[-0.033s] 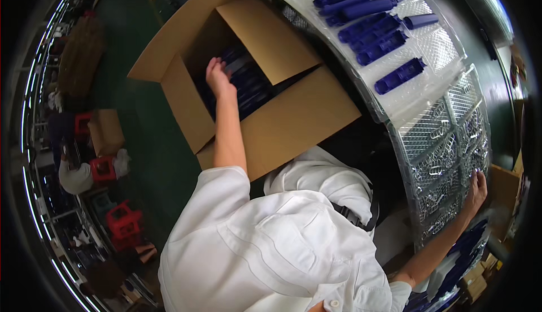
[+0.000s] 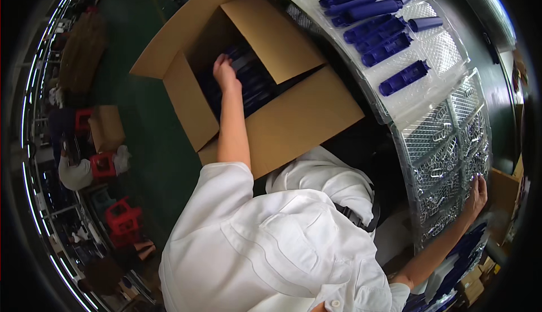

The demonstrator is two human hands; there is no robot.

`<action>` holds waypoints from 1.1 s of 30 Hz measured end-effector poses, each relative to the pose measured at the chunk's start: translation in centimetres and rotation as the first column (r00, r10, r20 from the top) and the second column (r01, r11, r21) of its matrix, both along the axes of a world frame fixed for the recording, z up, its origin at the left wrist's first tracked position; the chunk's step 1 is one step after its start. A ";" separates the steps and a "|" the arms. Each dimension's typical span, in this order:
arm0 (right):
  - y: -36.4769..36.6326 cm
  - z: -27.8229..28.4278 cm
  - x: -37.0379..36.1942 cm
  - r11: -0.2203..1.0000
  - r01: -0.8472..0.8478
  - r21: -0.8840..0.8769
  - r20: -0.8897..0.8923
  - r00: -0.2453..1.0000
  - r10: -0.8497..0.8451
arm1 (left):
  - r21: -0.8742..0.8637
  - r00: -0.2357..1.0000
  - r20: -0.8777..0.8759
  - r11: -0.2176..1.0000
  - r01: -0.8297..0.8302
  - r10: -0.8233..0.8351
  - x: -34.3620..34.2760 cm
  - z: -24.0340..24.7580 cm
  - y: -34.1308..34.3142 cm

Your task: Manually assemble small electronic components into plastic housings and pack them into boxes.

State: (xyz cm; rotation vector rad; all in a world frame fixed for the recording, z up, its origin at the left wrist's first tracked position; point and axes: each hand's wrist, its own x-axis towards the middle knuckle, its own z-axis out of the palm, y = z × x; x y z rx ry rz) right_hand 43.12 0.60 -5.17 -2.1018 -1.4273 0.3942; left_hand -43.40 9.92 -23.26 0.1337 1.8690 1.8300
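My left hand [image 2: 227,75] is over the opening of a large cardboard box [image 2: 305,120], its fingers half curled but apart. Nothing shows in it. Below it, rows of dark blue plastic parts [image 2: 254,86] lie inside the box, partly hidden by hand and flaps. On the right, my right hand [image 2: 477,196] is at the outer edge of a clear divided tray [image 2: 420,137] of small wire-like metal pieces [image 2: 446,154]. Its fingertips are drawn together among the pieces; what they grip is too small to make out.
Several dark blue plastic housings [image 2: 403,77] lie on bubble wrap [image 2: 420,100] beyond the tray. More blue parts [image 2: 463,255] are below my right forearm. Across the green floor [image 2: 152,142] at left stand red stools [image 2: 123,216], a carton [image 2: 107,128] and a seated person [image 2: 73,171].
The whole view has shifted slightly. My left hand has moved a little to the right over the box, its fingers a bit closer together. My right hand stays at the tray.
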 end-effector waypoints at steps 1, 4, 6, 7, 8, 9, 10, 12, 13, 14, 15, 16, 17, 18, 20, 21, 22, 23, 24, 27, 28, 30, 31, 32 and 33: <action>2.2 0.0 -2.4 0.999 -0.023 0.031 -0.193 0.981 0.028 | -0.040 0.987 -0.156 0.999 0.030 -0.036 -5.6 -3.6 -1.0; 0.3 2.0 -7.1 0.991 0.099 0.088 -0.338 0.939 -0.064 | -0.893 0.517 -0.277 0.415 0.173 -0.810 -5.0 -7.1 0.8; -2.2 4.0 -9.2 0.970 0.194 0.147 -0.343 0.930 -0.134 | -0.986 0.390 -0.118 0.154 0.063 -0.913 -3.4 -8.5 1.7; -3.5 5.0 -10.3 0.973 0.176 0.152 -0.356 0.928 -0.112 | -0.977 0.339 -0.193 0.214 0.024 -0.921 -4.0 -9.7 1.0; -4.7 6.0 -11.5 0.973 0.161 0.163 -0.364 0.927 -0.093 | -0.960 0.282 -0.271 0.280 -0.007 -0.920 -4.7 -10.9 0.5; -5.7 6.6 -12.6 0.969 0.180 0.172 -0.342 0.933 -0.113 | -0.959 0.224 -0.275 0.283 0.004 -0.935 -5.3 -11.9 0.3; -6.4 6.2 -13.3 0.966 0.185 0.180 -0.331 0.936 -0.118 | -0.956 0.205 -0.287 0.294 0.004 -0.936 -5.7 -12.2 -0.7; -6.5 5.2 -14.2 0.973 0.168 0.156 -0.374 0.922 -0.100 | -0.947 0.158 -0.302 0.315 0.063 -0.940 -7.7 -12.8 -2.4; -6.9 4.4 -14.1 0.973 0.176 0.153 -0.468 0.880 -0.085 | -0.953 0.174 -0.239 0.265 0.146 -0.955 -8.3 -11.7 -2.2; -7.9 5.6 -16.5 0.954 0.255 0.156 -0.440 0.883 -0.164 | -0.940 0.173 -0.182 0.223 0.259 -0.968 -4.1 -8.7 0.1; -7.8 5.1 -16.0 0.958 0.236 0.164 -0.499 0.857 -0.126 | -0.947 0.170 -0.231 0.262 0.188 -0.958 -7.2 -8.7 -1.1; -8.5 5.0 -16.0 0.957 0.232 0.174 -0.529 0.842 -0.108 | -0.962 0.149 -0.195 0.218 0.164 -0.970 -5.8 -8.0 -0.4; -8.9 5.6 -16.4 0.957 0.234 0.170 -0.514 0.850 -0.116 | -0.976 0.138 -0.158 0.177 0.131 -0.978 -4.8 -7.0 -0.1; -9.2 5.9 -16.5 0.952 0.244 0.188 -0.528 0.842 -0.111 | -0.976 0.112 -0.169 0.183 0.120 -0.979 -4.8 -6.7 -0.3; -9.8 6.4 -16.7 0.938 0.275 0.211 -0.532 0.837 -0.125 | -0.974 0.064 -0.182 0.189 0.126 -0.981 -4.2 -6.5 -0.3; -9.9 6.8 -16.7 0.926 0.297 0.232 -0.545 0.828 -0.129 | -0.968 0.116 -0.224 0.235 0.091 -0.968 -3.8 -6.0 -0.4; -10.1 7.2 -16.9 0.915 0.319 0.247 -0.560 0.817 -0.134 | -0.960 0.167 -0.262 0.274 0.052 -0.950 -3.7 -5.9 -1.1; -10.2 7.0 -16.4 0.912 0.332 0.239 -0.583 0.800 -0.138 | -0.920 0.222 -0.383 0.392 -0.007 -0.896 -7.1 -6.9 -1.9; -10.1 6.6 -15.6 0.908 0.358 0.217 -0.652 0.745 -0.138 | -0.862 0.258 -0.503 0.501 -0.077 -0.825 -10.9 -6.7 -1.8; -10.3 6.2 -16.0 0.873 0.433 0.227 -0.749 0.650 -0.127 | -0.514 0.234 -0.846 0.849 -0.123 -0.478 -9.8 -3.7 0.3; -10.2 6.4 -16.4 0.881 0.420 0.217 -0.800 0.594 -0.087 | -0.561 0.459 -0.723 0.826 0.047 -0.517 -9.3 -0.6 0.3; -9.7 6.2 -16.6 0.895 0.394 0.207 -0.859 0.511 -0.027 | -0.009 0.834 -0.485 0.955 0.296 -0.263 -6.4 5.1 -0.7; -9.6 6.0 -16.8 0.901 0.381 0.208 -0.868 0.496 -0.010 | 0.007 0.874 -0.429 0.966 0.257 -0.229 -1.9 10.2 -1.6; -9.4 5.9 -17.2 0.902 0.382 0.203 -0.874 0.487 -0.009 | 0.149 0.885 -0.348 0.914 0.377 -0.309 0.3 14.3 -2.9; -9.4 5.8 -17.5 0.899 0.391 0.197 -0.879 0.476 -0.015 | 0.143 0.879 -0.357 0.911 0.386 -0.316 2.4 17.0 -3.8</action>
